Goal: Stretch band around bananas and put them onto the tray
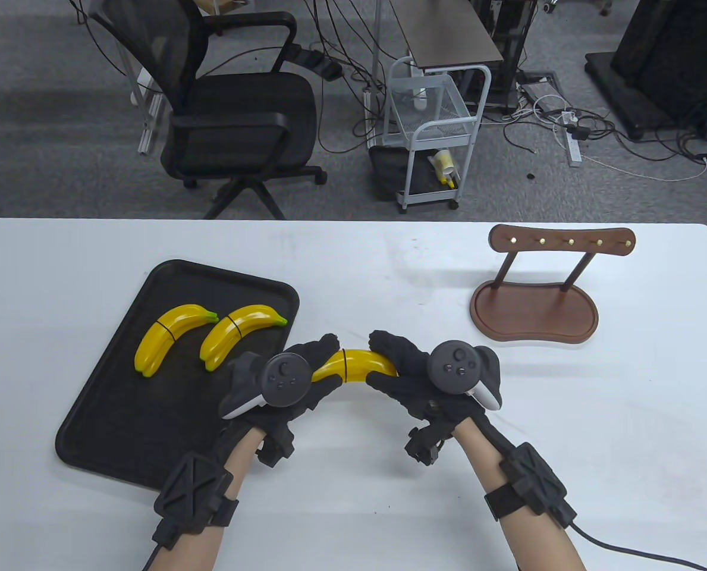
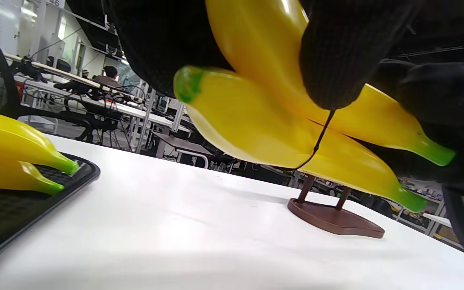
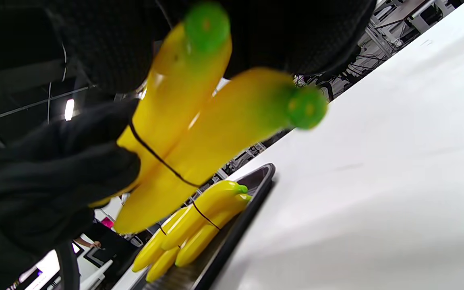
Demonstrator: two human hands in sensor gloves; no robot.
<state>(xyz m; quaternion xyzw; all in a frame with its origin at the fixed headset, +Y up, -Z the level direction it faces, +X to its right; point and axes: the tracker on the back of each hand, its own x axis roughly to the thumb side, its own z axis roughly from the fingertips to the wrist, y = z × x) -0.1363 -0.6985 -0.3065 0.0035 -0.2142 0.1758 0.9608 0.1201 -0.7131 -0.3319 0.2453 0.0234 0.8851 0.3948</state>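
Note:
Both gloved hands hold one pair of yellow bananas [image 1: 356,364] just above the white table, right of the black tray [image 1: 115,410]. A thin black band [image 1: 344,365] circles the pair at its middle; it also shows as the band [image 2: 321,137] and the band [image 3: 159,159] in the wrist views. My left hand [image 1: 305,372] grips the left end, my right hand [image 1: 398,372] the right end. In the wrist views the held bananas [image 2: 256,133] [image 3: 191,133] hang clear of the tabletop. Two banded banana pairs [image 1: 169,342] [image 1: 237,333] lie on the tray.
A brown wooden stand [image 1: 534,306] with a peg rail sits on the table at the right. Beyond the far table edge are an office chair [image 1: 234,113] and a white wire cart [image 1: 433,131].

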